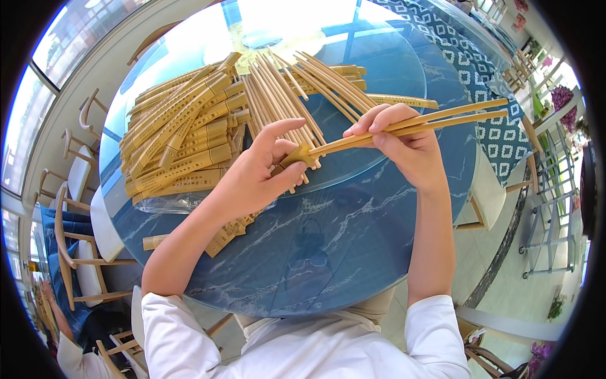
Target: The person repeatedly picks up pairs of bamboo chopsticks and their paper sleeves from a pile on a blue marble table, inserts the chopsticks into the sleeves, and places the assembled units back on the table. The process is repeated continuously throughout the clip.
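My left hand (249, 174) pinches a brown paper chopstick sleeve (297, 156) between thumb and fingers, mostly hidden by the hand. In my right hand (413, 151) is a pair of wooden chopsticks (464, 115), held near their middle and pointing left. Their left ends meet the sleeve's mouth; how far they reach in I cannot tell. Just beyond both hands lie loose chopsticks (268, 91), and a second bunch (334, 85) slants to the right. A big heap of printed brown sleeves (180, 136) covers the table on the left.
Everything lies on a round blue marbled table (353, 252) with a glass turntable (404, 63). One sleeve (404, 100) lies behind my right hand, others (224, 239) under my left forearm. Clear plastic (167, 203) edges the heap. Wooden chairs (79, 252) stand left; a metal rack (552, 215) right.
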`<state>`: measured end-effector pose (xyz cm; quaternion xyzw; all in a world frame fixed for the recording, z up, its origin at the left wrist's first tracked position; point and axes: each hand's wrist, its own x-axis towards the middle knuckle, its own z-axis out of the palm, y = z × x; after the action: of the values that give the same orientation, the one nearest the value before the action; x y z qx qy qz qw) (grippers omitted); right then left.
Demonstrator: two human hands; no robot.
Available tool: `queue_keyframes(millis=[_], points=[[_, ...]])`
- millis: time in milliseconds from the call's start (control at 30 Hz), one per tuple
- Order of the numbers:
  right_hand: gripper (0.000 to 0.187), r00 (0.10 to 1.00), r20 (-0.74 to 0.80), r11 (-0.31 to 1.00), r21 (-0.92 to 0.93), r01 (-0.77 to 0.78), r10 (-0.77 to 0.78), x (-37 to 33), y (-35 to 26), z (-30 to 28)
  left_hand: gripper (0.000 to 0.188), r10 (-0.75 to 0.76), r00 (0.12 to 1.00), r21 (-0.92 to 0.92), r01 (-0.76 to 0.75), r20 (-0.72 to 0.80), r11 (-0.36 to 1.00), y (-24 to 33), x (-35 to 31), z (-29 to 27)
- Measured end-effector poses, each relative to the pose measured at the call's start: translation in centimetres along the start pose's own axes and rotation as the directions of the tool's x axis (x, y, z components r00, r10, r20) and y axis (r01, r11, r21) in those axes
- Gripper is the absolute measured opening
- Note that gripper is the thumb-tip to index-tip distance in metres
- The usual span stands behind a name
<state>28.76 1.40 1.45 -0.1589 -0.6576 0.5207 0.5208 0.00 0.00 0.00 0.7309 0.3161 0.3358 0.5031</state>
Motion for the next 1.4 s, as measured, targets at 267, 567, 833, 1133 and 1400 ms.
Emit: queue_keyframes(millis=[267,567,833,1133,1400], points=[[0.016,1.000,0.024,1.000,0.004,0.010,-0.010,0.1,0.1,0.3,0.065,0.024,0.999,0.054,-0.021,-0.045,0.998,0.1,0.1,0.3],[0.016,0.999,0.021,1.000,-0.001,0.028,-0.028,-0.1,0.2,0.6,0.066,0.008,0.998,0.127,-0.001,-0.056,0.992,0.9,-0.2,0.5],[0.021,0.992,0.062,0.985,-0.127,0.114,-0.107,-0.4,-0.8,1.6,0.067,-0.085,0.996,-0.180,0.083,-0.001,0.980,0.6,0.4,-0.3],[0.023,0.988,0.063,0.976,-0.160,0.148,-0.140,-0.2,-0.6,1.5,0.067,-0.074,0.997,-0.217,0.071,-0.006,0.974,0.3,0.5,-0.3],[0.020,0.991,0.068,0.983,-0.138,0.121,-0.112,-0.2,-0.6,1.4,0.066,-0.034,0.997,-0.113,0.026,-0.067,0.993,0.0,0.3,-0.2]])
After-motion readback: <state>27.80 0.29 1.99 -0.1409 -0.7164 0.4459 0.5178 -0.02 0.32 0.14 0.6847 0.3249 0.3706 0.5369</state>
